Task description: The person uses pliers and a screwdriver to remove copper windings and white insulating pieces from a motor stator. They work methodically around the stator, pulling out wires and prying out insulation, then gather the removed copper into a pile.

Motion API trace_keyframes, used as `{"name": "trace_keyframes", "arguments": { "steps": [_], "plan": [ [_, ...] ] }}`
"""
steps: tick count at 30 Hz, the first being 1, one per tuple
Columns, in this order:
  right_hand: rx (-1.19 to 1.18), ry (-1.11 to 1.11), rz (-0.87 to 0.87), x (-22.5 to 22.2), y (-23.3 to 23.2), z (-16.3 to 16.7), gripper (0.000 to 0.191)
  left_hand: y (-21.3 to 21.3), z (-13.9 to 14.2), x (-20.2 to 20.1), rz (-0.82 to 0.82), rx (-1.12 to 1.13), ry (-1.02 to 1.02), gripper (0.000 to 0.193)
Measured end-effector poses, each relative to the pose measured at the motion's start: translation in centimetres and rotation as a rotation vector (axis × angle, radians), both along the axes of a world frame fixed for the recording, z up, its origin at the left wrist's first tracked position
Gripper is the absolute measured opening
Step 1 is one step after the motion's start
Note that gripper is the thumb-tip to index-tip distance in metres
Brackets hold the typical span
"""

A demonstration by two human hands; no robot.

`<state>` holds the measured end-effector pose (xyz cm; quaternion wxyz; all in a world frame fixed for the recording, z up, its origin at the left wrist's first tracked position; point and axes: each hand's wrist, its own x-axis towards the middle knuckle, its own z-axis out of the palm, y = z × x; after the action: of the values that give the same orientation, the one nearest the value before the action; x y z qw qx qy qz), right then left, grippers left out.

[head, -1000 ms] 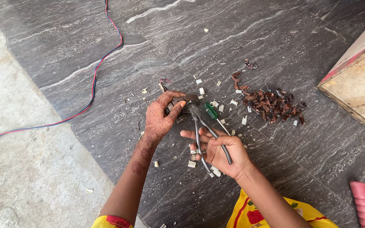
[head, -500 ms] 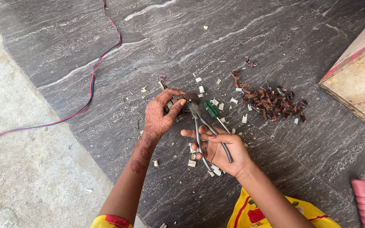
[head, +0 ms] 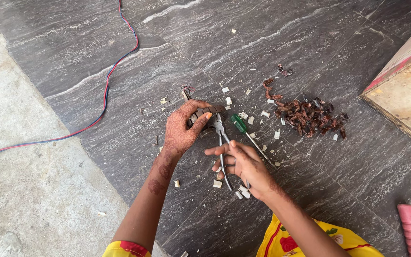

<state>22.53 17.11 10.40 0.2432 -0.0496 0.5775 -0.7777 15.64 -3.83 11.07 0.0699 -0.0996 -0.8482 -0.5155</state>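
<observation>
Steel pliers w/ bare grey handles: R hand fingers curled round handles, nose pointing up-left at small dark round metal part, pinched on floor by L hand fingertips. Green-handled screwdriver alongside, R of pliers.

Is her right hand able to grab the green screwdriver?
Probably not right now: the right hand already grips the pliers. The screwdriver lies beside it on the floor, uncovered.
</observation>
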Motion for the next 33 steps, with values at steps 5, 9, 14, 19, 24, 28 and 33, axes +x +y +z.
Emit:
{"name": "trace_keyframes", "arguments": {
  "steps": [5, 9, 14, 19, 24, 28, 33],
  "plan": [
    [-0.078, -0.043, -0.036, -0.2, 0.3, -0.5, 0.043, 0.1, 0.1, 0.2, -0.011, 0.012, 0.056, 0.029],
    [-0.002, -0.133, -0.113, 0.1, 0.1, -0.4, 0.04, 0.2, 0.2, 0.7, -0.013, 0.002, 0.095, 0.029],
    [-0.046, -0.211, -0.138, 0.8, -0.3, 0.9, 0.04, 0.5, -0.1, 0.8, 0.0, -0.035, 0.072, 0.032],
    [0.137, -0.233, -0.144, 2.7, -0.5, 2.1, 0.041, 0.3, -1.4, -1.2, 0.102, 0.095, -0.151, 0.034],
    [0.093, -0.284, -0.126, 3.5, 0.4, 1.7, 0.042, -1.7, -2.9, -2.2, 0.124, 0.128, 0.068, 0.032],
    [0.147, -0.145, -0.15, 1.3, 0.9, 1.2, 0.039, -1.9, -3.2, -1.5, 0.087, 0.195, 0.021, 0.031],
    [-0.05, -0.197, -0.065, 0.6, 0.7, 1.5, 0.027, -0.5, -1.7, -1.1, 0.007, 0.066, 0.019, 0.03]
  ]
}}
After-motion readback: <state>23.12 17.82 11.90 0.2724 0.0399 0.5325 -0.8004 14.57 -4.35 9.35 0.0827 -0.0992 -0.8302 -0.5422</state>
